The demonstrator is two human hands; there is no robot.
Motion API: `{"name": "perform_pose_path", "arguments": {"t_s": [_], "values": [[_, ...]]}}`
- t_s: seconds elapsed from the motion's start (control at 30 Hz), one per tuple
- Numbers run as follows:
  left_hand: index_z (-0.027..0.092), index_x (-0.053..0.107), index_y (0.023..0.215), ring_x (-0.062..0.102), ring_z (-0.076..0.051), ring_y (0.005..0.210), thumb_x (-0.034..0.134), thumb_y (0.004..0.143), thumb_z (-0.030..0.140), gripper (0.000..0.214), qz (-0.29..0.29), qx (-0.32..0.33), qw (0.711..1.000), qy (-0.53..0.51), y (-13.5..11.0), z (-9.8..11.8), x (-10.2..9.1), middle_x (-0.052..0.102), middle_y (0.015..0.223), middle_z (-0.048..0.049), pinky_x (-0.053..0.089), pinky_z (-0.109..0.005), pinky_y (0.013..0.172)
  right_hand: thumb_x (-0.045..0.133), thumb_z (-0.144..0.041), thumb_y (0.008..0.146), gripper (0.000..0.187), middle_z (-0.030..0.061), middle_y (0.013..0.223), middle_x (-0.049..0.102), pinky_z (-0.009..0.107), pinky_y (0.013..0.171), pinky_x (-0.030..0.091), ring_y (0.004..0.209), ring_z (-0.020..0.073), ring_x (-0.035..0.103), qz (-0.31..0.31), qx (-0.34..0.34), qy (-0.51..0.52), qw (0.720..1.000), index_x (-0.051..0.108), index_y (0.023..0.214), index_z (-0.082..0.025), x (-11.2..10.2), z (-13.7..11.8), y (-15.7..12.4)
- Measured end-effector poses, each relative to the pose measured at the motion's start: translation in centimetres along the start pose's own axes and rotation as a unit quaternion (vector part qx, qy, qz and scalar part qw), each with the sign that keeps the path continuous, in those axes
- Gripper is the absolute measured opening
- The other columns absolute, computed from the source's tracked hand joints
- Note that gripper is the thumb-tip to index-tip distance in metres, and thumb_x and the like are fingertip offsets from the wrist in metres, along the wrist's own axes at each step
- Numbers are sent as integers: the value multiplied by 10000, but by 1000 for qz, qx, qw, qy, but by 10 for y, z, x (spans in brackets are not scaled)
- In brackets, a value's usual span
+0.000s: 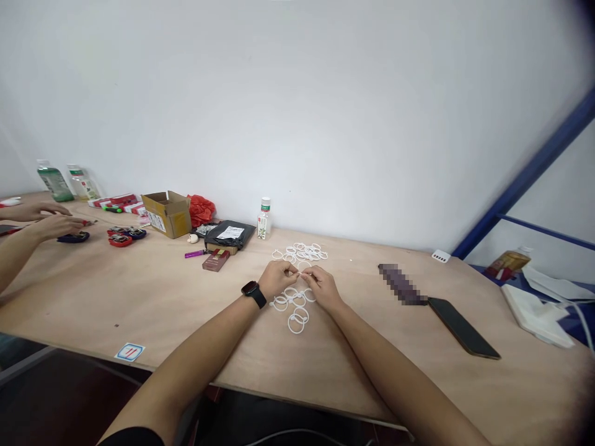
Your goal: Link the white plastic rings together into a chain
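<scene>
My left hand [277, 278] and my right hand [320, 285] meet over the table, fingertips pinched close together. Between them they grip a white plastic ring [305, 266], whose loop stands up just beyond the fingers. Behind my hands lies a pile of white rings [307, 252]. Nearer to me, several more white rings [298, 319] lie loosely on the wood, some overlapping, with small tabs on them. My left wrist wears a black watch [253, 293].
Left of my hands are a maroon box [216, 260], a purple lighter [194, 254], a black parcel [229, 235] and an open carton [167, 214]. A bottle [264, 219] stands by the wall. A phone [462, 328] lies right. A co-worker's hands [51, 224] work far left.
</scene>
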State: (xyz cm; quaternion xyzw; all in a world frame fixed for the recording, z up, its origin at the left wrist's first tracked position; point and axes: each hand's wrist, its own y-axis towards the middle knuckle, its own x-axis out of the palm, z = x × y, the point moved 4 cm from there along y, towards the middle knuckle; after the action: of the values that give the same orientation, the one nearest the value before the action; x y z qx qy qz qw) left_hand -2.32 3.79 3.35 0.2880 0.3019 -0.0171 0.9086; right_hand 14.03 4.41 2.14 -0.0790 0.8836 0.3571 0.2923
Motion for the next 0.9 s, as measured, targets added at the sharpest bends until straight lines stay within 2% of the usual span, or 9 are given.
{"name": "perform_pose_path", "arguments": {"t_s": [0.13,0.2,0.3,0.4,0.47,0.57,0.67,0.77,0.9], "values": [[160,716,748,595,-113,658,635,805,252,135,-45,20,998,-31,-1,0,0,700,720,-18,439,-214,630,460,-446,935,333,42,748,629,282,700,445,741,179,580,-5,-1,-33,999,629,771,-211,2,0,-2],[155,718,761,604,-121,677,629,815,278,160,-59,14,997,-41,-1,-1,-1,707,741,-27,450,-219,642,458,-461,931,332,43,750,625,286,702,449,739,181,580,-10,2,-38,999,634,792,-216,3,0,-3],[146,711,791,612,-131,693,627,810,320,194,-66,-23,996,-63,-1,-8,-3,718,778,-39,463,-224,641,485,-487,909,341,26,782,621,277,664,466,668,161,570,15,23,2,1000,608,1084,-222,1,6,-2],[137,704,806,611,-132,672,626,786,324,204,-87,-54,992,-75,-4,-17,-2,714,763,-39,462,-221,610,402,-448,945,465,31,848,629,269,635,475,631,146,566,68,65,17,995,436,1336,-199,-8,25,6],[132,709,831,615,-133,648,621,764,300,201,-130,-69,986,-78,-7,-22,2,712,747,-38,462,-219,588,389,-398,949,416,54,931,646,294,701,483,713,165,593,76,103,-47,991,477,1303,-199,-13,43,14],[139,721,839,629,-136,639,616,719,239,187,-203,-73,975,-56,-13,-27,9,722,762,-35,470,-217,589,416,-278,924,365,104,1214,592,352,863,455,1007,227,589,7,130,-169,977,534,1259,-197,-9,70,28],[157,727,780,646,-143,705,597,684,168,162,-217,-24,976,-9,-15,-26,11,733,797,-25,481,-219,665,402,-193,913,402,124,1354,503,359,878,439,1128,256,548,-72,144,-241,957,508,1301,-200,1,88,34],[167,727,759,651,-153,768,588,701,170,150,-190,1,982,17,-14,-22,7,739,828,-24,482,-233,748,421,-184,910,361,128,1292,546,348,823,444,1077,257,571,-110,154,-276,942,547,1247,-212,9,92,35],[183,732,819,639,-183,874,590,766,241,162,-141,-2,989,51,-12,-19,1,738,890,-35,462,-272,857,493,-235,906,173,91,1041,641,307,792,430,973,221,587,-96,152,-268,947,651,971,-212,8,82,30]]}}
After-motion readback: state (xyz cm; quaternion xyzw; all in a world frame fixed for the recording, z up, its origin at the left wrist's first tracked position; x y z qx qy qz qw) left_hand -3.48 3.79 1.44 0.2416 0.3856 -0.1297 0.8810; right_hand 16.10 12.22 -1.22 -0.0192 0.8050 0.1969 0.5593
